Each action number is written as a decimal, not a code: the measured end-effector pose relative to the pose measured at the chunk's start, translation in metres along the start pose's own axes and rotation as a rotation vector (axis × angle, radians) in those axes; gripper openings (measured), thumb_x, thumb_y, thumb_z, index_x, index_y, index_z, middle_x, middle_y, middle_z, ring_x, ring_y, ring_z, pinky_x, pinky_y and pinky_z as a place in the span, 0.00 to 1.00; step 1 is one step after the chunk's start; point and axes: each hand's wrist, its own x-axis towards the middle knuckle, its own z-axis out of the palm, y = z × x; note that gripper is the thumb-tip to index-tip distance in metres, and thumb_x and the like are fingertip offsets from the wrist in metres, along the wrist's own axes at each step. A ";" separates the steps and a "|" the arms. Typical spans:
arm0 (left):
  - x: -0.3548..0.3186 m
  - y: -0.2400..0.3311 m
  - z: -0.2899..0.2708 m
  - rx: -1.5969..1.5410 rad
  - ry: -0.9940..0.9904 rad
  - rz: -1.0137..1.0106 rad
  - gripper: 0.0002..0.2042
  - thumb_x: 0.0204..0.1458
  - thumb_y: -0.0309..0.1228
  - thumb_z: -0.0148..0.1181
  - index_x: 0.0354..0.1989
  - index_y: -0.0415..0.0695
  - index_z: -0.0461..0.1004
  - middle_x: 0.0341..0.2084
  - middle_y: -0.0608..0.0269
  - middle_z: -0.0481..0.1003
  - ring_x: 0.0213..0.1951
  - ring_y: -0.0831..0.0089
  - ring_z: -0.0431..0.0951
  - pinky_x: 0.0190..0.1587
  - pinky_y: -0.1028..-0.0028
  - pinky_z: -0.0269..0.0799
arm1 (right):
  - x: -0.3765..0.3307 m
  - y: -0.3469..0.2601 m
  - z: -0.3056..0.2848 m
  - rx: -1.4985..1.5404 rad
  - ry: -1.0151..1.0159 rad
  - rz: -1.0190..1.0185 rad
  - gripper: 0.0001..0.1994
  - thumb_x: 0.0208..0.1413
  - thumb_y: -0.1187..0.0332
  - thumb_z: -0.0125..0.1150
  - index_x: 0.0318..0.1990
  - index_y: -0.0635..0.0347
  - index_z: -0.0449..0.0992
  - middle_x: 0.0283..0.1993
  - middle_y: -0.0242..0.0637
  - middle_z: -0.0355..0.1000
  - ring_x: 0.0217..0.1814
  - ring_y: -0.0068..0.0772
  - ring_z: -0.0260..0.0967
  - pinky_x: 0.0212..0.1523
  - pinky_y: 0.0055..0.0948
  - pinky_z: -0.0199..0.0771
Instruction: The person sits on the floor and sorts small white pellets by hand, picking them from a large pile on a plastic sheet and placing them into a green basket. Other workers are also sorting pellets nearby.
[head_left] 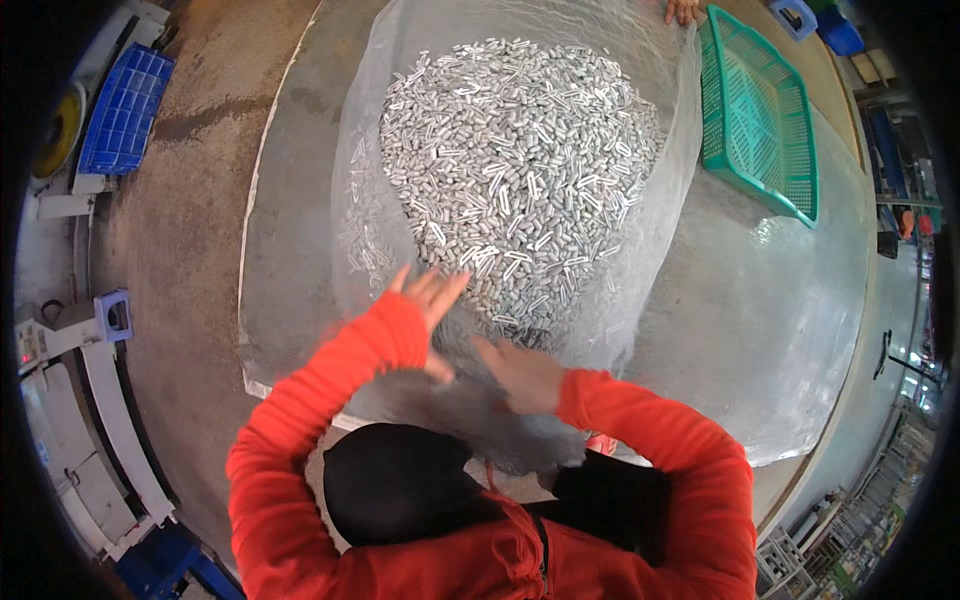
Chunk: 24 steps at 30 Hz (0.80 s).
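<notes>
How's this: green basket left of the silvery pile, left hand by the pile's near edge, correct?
Wrong side: the head view shows the green basket right of the pile. The left hand is by the pile's near edge, as you said.

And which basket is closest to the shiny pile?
The green basket, just right of the shiny pile; the blue basket is far left, across the floor.

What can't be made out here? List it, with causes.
In the head view:
- Right hand: blurred, grip unclear.
- Sheet: near end blurred.
- Other person's hand: cut off by the top edge.
- Pile: its bottom is hidden by its upper layer.
</notes>
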 end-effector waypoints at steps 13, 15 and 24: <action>-0.066 -0.129 0.151 0.448 -0.213 -0.233 0.10 0.49 0.32 0.44 0.32 0.49 0.74 0.31 0.61 0.75 0.42 0.64 0.72 0.59 0.50 0.49 | -0.056 0.090 0.104 -0.577 0.071 -0.155 0.27 0.44 0.65 0.58 0.55 0.55 0.64 0.36 0.42 0.66 0.34 0.42 0.70 0.38 0.37 0.70; -0.049 -0.147 0.125 0.586 0.212 -0.092 0.07 0.46 0.31 0.46 0.28 0.48 0.72 0.25 0.62 0.74 0.35 0.64 0.74 0.55 0.50 0.55 | -0.041 0.101 0.078 -0.589 0.081 -0.138 0.21 0.48 0.70 0.51 0.53 0.56 0.65 0.33 0.42 0.65 0.28 0.40 0.70 0.31 0.35 0.71; 0.015 -0.106 0.049 0.691 0.623 -0.053 0.05 0.44 0.30 0.48 0.30 0.52 0.68 0.28 0.71 0.71 0.35 0.70 0.71 0.49 0.59 0.61 | -0.035 0.134 0.050 -0.718 0.157 -0.497 0.22 0.47 0.70 0.49 0.54 0.55 0.65 0.36 0.35 0.63 0.33 0.34 0.65 0.33 0.32 0.65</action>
